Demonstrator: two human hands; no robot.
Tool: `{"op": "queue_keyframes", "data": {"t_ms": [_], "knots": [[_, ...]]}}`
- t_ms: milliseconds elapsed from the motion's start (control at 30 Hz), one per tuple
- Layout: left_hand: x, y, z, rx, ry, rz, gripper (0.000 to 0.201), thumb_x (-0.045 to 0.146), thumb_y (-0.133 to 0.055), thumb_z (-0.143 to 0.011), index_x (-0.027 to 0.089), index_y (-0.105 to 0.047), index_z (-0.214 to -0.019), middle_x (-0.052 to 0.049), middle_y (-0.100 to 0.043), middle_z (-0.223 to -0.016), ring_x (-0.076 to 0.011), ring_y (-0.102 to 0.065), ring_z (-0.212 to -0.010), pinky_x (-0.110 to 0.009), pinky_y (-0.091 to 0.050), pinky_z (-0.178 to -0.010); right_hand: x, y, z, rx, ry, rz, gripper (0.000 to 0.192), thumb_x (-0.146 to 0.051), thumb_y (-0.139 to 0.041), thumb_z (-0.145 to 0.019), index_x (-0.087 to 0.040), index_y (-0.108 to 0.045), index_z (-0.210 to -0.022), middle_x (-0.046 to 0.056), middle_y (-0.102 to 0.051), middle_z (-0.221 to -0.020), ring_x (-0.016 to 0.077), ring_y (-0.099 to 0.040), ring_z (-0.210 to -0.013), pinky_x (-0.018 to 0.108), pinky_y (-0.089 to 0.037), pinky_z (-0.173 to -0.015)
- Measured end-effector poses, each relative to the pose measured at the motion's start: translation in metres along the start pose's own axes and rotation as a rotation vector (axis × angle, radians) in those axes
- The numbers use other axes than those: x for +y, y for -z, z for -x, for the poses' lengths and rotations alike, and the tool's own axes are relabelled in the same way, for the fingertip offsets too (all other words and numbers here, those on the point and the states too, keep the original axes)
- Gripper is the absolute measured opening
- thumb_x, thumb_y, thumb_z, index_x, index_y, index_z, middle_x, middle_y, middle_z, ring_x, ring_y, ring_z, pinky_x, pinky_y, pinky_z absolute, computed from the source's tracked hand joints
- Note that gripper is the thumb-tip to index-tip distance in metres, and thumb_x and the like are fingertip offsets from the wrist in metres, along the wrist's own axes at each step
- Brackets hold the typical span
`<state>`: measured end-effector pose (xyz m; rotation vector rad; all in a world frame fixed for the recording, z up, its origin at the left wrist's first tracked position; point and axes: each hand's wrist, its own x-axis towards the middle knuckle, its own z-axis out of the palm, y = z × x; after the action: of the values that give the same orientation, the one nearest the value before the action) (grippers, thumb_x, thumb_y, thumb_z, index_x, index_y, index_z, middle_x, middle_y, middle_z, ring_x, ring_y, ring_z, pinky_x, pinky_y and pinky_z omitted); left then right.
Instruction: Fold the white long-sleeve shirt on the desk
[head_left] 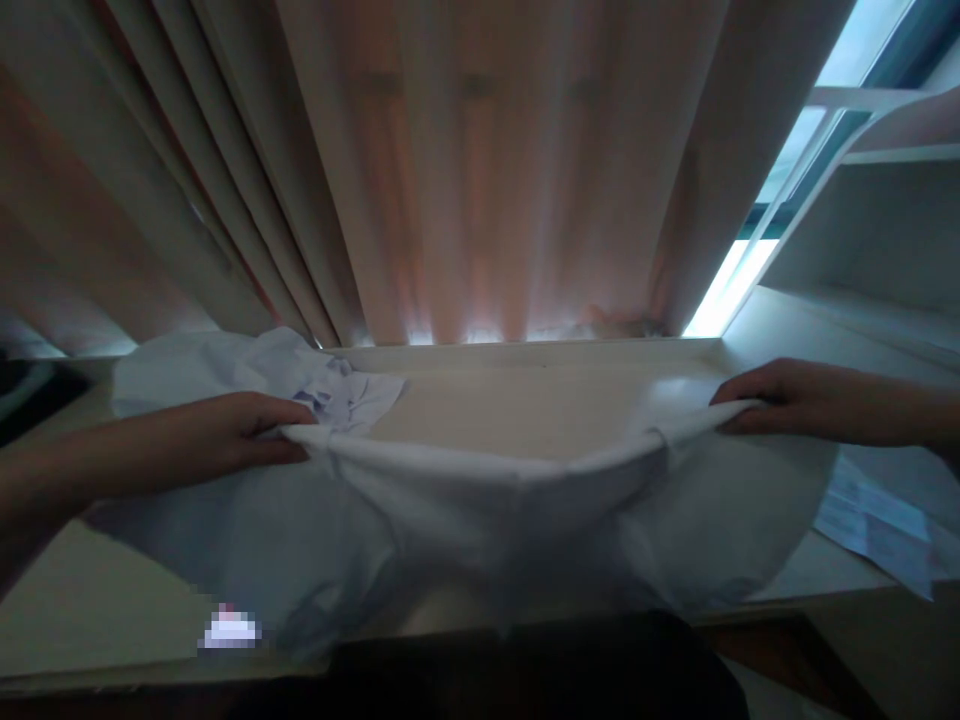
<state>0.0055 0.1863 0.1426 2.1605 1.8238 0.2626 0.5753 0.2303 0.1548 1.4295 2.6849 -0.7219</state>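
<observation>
A white garment (517, 530) hangs between my hands, its band-like top edge pulled out sideways and sagging in the middle. The fingers of my left hand (262, 428) pinch one end of that edge. At the opposite end, my right hand (757, 398) grips the band between thumb and fingers. Below the band the cloth drapes in loose folds over the front of a pale tabletop (480, 405). Just beyond my left hand lies a crumpled white cloth (247, 365) with a gathered edge. Dim light leaves the garment's exact kind uncertain.
Long beige curtains (510, 180) hang behind the table, with a bright window (750, 260) showing at their right. White shelving (862, 230) stands on the right, and a printed paper sheet (877, 520) lies below it. A dark object (37, 395) is at the far left.
</observation>
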Motion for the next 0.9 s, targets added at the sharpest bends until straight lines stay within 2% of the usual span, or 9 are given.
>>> {"op": "queue_keyframes", "data": {"t_ms": [100,200,267,333,400,500,633,767,900], "knots": [[-0.011,-0.002,-0.052,-0.341,-0.058,-0.008,0.043,0.045,-0.054,-0.07,0.013,-0.065,-0.096,0.002,-0.069,-0.09,-0.0159,-0.061,-0.084,-0.027,-0.047,-0.078,0.027,0.01,-0.049,-0.089,-0.065,-0.022,0.035,-0.043,-0.049,-0.085,-0.015,-0.068,-0.091,-0.001,-0.071,-0.076,0.0104,-0.066,-0.063,0.018,-0.049,-0.055],[-0.023,-0.031,-0.114,-0.266,-0.091,-0.173,0.032,0.025,-0.048,-0.075,0.008,-0.064,-0.097,-0.002,-0.069,-0.095,-0.0151,-0.059,-0.087,-0.029,-0.044,-0.085,0.07,-0.012,-0.117,0.013,-0.103,0.125,0.028,-0.037,-0.055,-0.081,-0.013,-0.07,-0.084,0.002,-0.071,-0.076,0.0139,-0.066,-0.066,0.024,-0.051,-0.061],[-0.032,-0.065,-0.148,-0.156,-0.047,-0.235,0.038,0.02,-0.046,-0.076,0.003,-0.058,-0.109,-0.01,-0.065,-0.109,-0.0196,-0.057,-0.098,-0.036,-0.041,-0.092,0.1,-0.044,-0.157,0.231,-0.218,0.31,0.025,-0.031,-0.066,-0.072,-0.013,-0.069,-0.09,0.006,-0.071,-0.082,0.0202,-0.067,-0.072,0.034,-0.053,-0.068],[-0.044,-0.11,-0.165,-0.075,0.012,-0.261,0.051,0.03,-0.051,-0.078,0.005,-0.049,-0.123,-0.017,-0.055,-0.126,-0.0257,-0.052,-0.112,-0.043,-0.037,-0.098,0.122,-0.087,-0.181,0.4,-0.243,0.408,0.035,-0.03,-0.067,-0.071,-0.013,-0.065,-0.101,0.012,-0.069,-0.097,0.0261,-0.065,-0.088,0.042,-0.051,-0.08],[-0.058,-0.161,-0.163,-0.049,0.003,-0.233,0.056,0.044,-0.045,-0.083,0.012,-0.044,-0.129,-0.014,-0.048,-0.135,-0.0238,-0.046,-0.122,-0.039,-0.034,-0.103,0.129,-0.135,-0.189,0.439,-0.193,0.378,0.038,-0.031,-0.06,-0.077,-0.013,-0.061,-0.11,0.014,-0.065,-0.11,0.0271,-0.06,-0.101,0.043,-0.046,-0.089],[-0.079,-0.235,-0.13,0.001,-0.069,-0.184,0.056,0.051,-0.034,-0.087,0.019,-0.042,-0.132,-0.012,-0.045,-0.139,-0.0238,-0.041,-0.128,-0.042,-0.032,-0.106,0.117,-0.202,-0.179,0.403,-0.136,0.296,0.04,-0.04,-0.047,-0.087,-0.018,-0.056,-0.119,0.013,-0.059,-0.12,0.0261,-0.055,-0.111,0.044,-0.043,-0.095],[-0.091,-0.302,-0.086,0.069,-0.005,-0.283,0.059,0.051,-0.029,-0.088,0.02,-0.033,-0.139,-0.017,-0.031,-0.146,-0.0305,-0.026,-0.136,-0.054,-0.027,-0.106,0.092,-0.262,-0.167,0.407,-0.186,0.267,0.052,-0.048,-0.04,-0.089,-0.016,-0.047,-0.13,0.018,-0.049,-0.133,0.0294,-0.045,-0.123,0.047,-0.039,-0.099],[-0.081,-0.324,-0.078,0.183,0.026,-0.336,0.062,0.052,-0.028,-0.088,0.019,-0.03,-0.14,-0.018,-0.027,-0.148,-0.033,-0.02,-0.138,-0.055,-0.021,-0.108,0.089,-0.285,-0.169,0.478,-0.217,0.306,0.056,-0.05,-0.034,-0.091,-0.017,-0.039,-0.136,0.018,-0.042,-0.139,0.0303,-0.036,-0.13,0.048,-0.034,-0.103],[-0.075,-0.308,-0.075,0.228,0.103,-0.275,0.058,0.048,-0.033,-0.087,0.017,-0.038,-0.136,-0.018,-0.035,-0.143,-0.0332,-0.027,-0.135,-0.054,-0.024,-0.106,0.094,-0.279,-0.16,0.566,-0.211,0.318,0.053,-0.047,-0.034,-0.091,-0.018,-0.04,-0.135,0.017,-0.041,-0.139,0.0312,-0.034,-0.131,0.05,-0.032,-0.104]]}}
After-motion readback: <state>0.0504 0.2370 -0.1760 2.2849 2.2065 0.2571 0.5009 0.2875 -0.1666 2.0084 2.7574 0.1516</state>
